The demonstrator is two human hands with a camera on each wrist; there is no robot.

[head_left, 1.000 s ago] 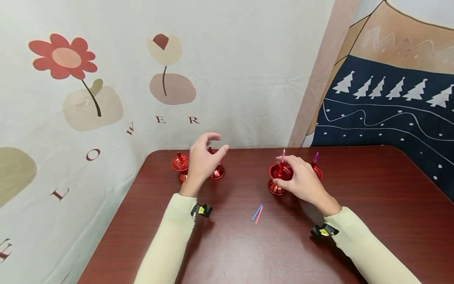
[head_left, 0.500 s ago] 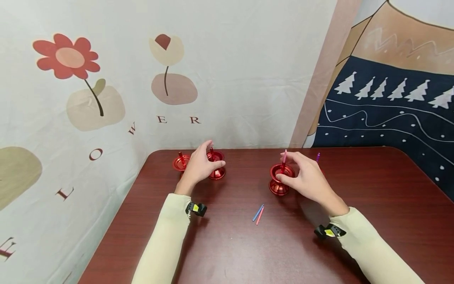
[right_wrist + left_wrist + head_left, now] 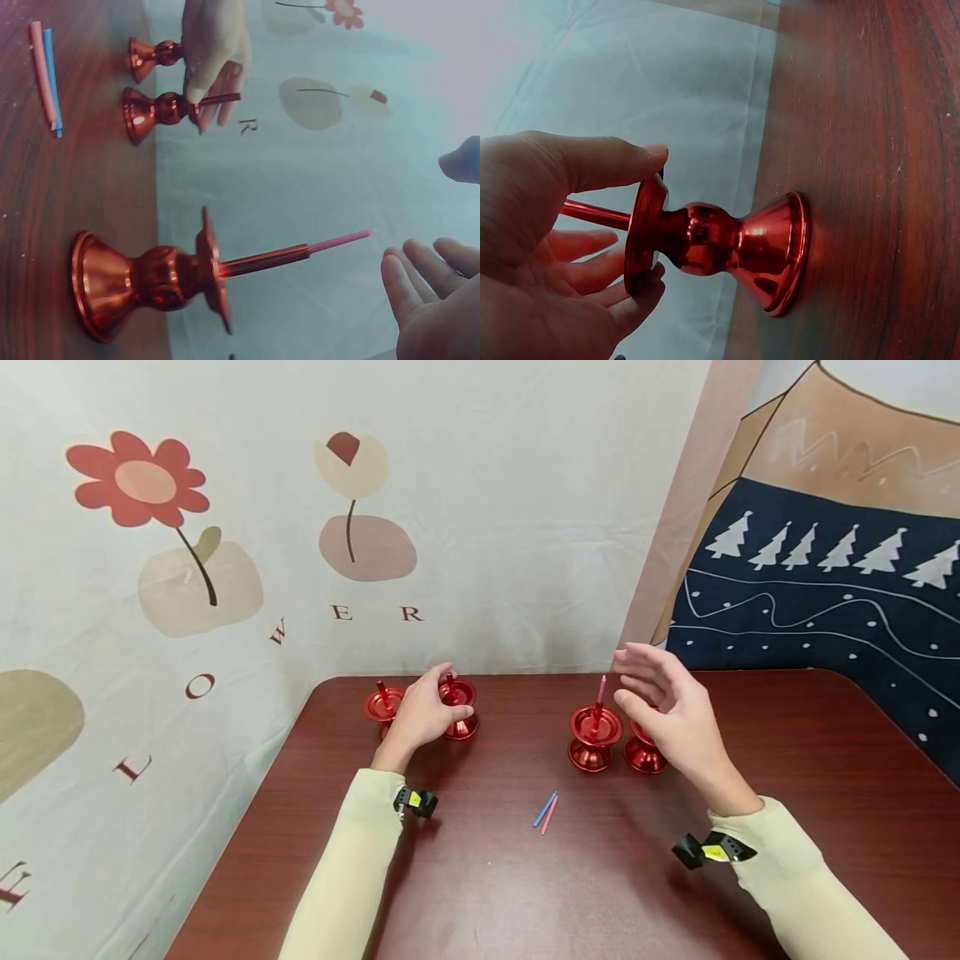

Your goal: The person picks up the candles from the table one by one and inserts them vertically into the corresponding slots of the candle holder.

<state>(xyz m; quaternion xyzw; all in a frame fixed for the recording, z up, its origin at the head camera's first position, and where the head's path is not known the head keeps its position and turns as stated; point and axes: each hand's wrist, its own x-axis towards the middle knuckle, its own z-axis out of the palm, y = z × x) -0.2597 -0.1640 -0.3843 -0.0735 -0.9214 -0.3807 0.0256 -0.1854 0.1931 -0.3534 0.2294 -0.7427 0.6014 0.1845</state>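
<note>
My left hand (image 3: 422, 712) grips the rim of a shiny red candle holder (image 3: 705, 238), thumb on one side and fingers on the other. Its upright tube holds no visible candle, and its base stands on the table. Another red holder (image 3: 383, 703) is partly hidden behind that hand. My right hand (image 3: 681, 718) hovers with fingers extended, apart from everything. Left of it stands a red holder (image 3: 590, 755) with a pink candle (image 3: 341, 241) upright in its tube. A further holder (image 3: 645, 757) is half covered by the right hand.
A blue candle (image 3: 544, 810) and a pink candle (image 3: 550, 817) lie side by side on the dark wood table (image 3: 480, 893). Behind the table's far edge hangs a pale cloth (image 3: 510, 527) with printed flowers.
My left hand came down onto the rim of the holder. The right hand let go around the pink candle's holder and drew up and to the right.
</note>
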